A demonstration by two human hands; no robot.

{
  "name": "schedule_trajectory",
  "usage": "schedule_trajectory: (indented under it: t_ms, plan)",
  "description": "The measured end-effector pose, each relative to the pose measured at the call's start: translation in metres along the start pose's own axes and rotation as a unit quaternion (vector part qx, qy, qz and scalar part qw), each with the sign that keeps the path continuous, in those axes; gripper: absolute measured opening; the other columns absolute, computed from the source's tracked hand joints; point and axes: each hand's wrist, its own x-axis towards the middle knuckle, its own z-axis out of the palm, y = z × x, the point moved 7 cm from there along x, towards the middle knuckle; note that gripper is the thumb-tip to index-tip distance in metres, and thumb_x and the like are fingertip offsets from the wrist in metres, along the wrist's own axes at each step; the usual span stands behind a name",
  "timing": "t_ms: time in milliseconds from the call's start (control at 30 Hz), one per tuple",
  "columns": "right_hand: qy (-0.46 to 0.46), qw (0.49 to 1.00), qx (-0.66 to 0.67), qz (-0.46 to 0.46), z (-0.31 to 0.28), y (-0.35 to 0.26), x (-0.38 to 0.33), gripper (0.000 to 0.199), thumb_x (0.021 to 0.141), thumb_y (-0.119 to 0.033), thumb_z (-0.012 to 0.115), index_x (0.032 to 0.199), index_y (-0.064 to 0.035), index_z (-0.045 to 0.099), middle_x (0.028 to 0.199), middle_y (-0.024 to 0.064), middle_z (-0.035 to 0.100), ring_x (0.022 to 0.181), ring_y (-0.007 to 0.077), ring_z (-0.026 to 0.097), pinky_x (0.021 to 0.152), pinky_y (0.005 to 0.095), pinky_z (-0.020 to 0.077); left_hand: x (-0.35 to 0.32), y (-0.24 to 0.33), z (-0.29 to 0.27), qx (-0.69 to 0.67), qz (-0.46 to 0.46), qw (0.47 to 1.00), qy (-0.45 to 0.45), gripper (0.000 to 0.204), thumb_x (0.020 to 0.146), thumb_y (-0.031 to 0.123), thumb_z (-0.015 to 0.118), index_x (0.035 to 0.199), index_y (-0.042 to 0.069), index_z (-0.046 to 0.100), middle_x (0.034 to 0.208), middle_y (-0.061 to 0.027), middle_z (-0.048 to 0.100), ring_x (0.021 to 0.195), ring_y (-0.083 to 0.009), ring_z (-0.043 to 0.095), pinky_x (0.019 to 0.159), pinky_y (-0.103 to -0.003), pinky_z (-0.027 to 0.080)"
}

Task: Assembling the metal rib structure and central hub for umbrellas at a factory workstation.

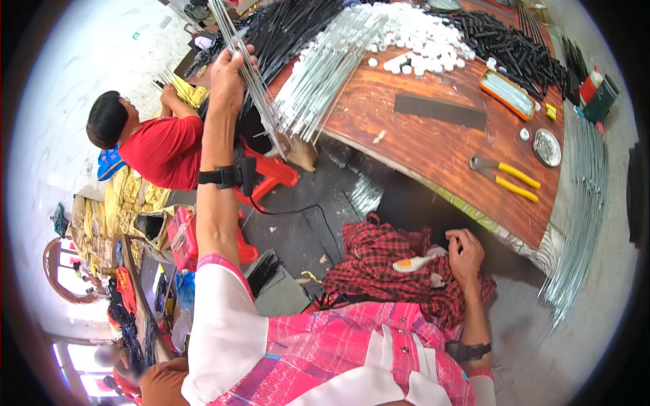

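Left hand (229, 73) raised, clamped on a sheaf of thin metal rods (261, 98): straight, glossy, silver, slanting across the near left corner of the tabletop. Right hand (466, 256) low, fingers loosely bent and apart, by crumpled checked cloth (379, 254), soft, red and black; whether it touches the folds is hard to tell. On the cloth, a smooth white-and-orange tool (412, 264). Tabletop (420, 147): reddish wood grain, scuffed. On it, a loose fan of silvery rods (323, 78), then small rounded white caps (430, 42) heaped, and short black tubes (504, 51), matt, piled beyond. Nearer: flat grey strip (440, 111), orange-rimmed oblong tray (506, 93), round metallic dish (547, 147), pliers (516, 169) with slick yellow grips, jaws toward the left. At the right edge, long wires (583, 203) droop in a dense, shiny swathe.
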Motion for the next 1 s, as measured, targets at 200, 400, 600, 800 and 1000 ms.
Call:
schedule_trajectory:
  t_ms: [200, 400, 600, 800, 1000]
  plan:
    - [0.008, 1.0, 0.003, -0.022, -0.003, -0.001, -0.012, 0.009, 0.082, -0.005, 0.059, 0.088, -0.0067, 0.066, 0.076, 0.0066, 0.063, 0.064, 0.0215, 0.059, 0.061, 0.0324, 0.046, -0.066, 0.029, 0.073, -0.13, -0.058, 0.97, -0.195, 0.046, 0.094, 0.01, 0.055, 0.135, -0.003, 0.04, 0.114, -0.0091, 0.055, 0.097, -0.0191, 0.058, 0.087, -0.034, 0.052]
    - [-0.004, 0.964, 0.261, 0.056, -0.04, -0.054, 0.004, 0.015, 0.085, -0.001, 0.058, 0.098, -0.0022, 0.064, 0.086, 0.0079, 0.066, 0.071, 0.0121, 0.06, 0.066, 0.0269, 0.049, -0.154, 0.021, 0.212, -0.099, -0.186, 0.89, -0.405, 0.05, 0.093, 0.018, 0.058, 0.132, -0.008, 0.041, 0.114, -0.0102, 0.056, 0.096, -0.0169, 0.059, 0.088, -0.031, 0.055]
    - [0.114, 0.903, -0.084, -0.405, -0.104, -0.212, -0.001, 0.029, 0.074, -0.009, 0.065, 0.102, -0.0141, 0.065, 0.114, 0.0035, 0.061, 0.109, 0.0283, 0.055, 0.092, 0.0431, 0.0466, -0.193, 0.0, 0.283, -0.171, -0.29, 0.846, -0.414, 0.034, 0.093, 0.007, 0.053, 0.124, -0.006, 0.047, 0.109, -0.0115, 0.062, 0.093, -0.0183, 0.065, 0.08, -0.031, 0.057]
    - [0.055, 0.876, -0.168, -0.448, -0.071, -0.238, 0.006, 0.026, 0.076, -0.017, 0.059, 0.102, -0.0178, 0.065, 0.111, 0.0037, 0.059, 0.12, 0.0266, 0.049, 0.106, 0.052, 0.0358, -0.212, -0.004, 0.285, -0.21, -0.288, 0.816, -0.455, 0.028, 0.092, 0.013, 0.058, 0.117, 0.0, 0.056, 0.106, -0.0077, 0.064, 0.097, -0.017, 0.063, 0.087, -0.031, 0.052]
    - [0.009, 0.829, -0.132, -0.543, -0.055, -0.289, -0.008, 0.013, 0.072, -0.015, 0.058, 0.082, -0.0064, 0.057, 0.089, 0.0065, 0.058, 0.093, 0.0227, 0.059, 0.097, 0.0469, 0.0436, -0.247, 0.002, 0.239, -0.181, -0.35, 0.85, -0.349, 0.021, 0.094, 0.019, 0.058, 0.105, 0.001, 0.059, 0.093, -0.0067, 0.064, 0.082, -0.0138, 0.063, 0.071, -0.028, 0.054]
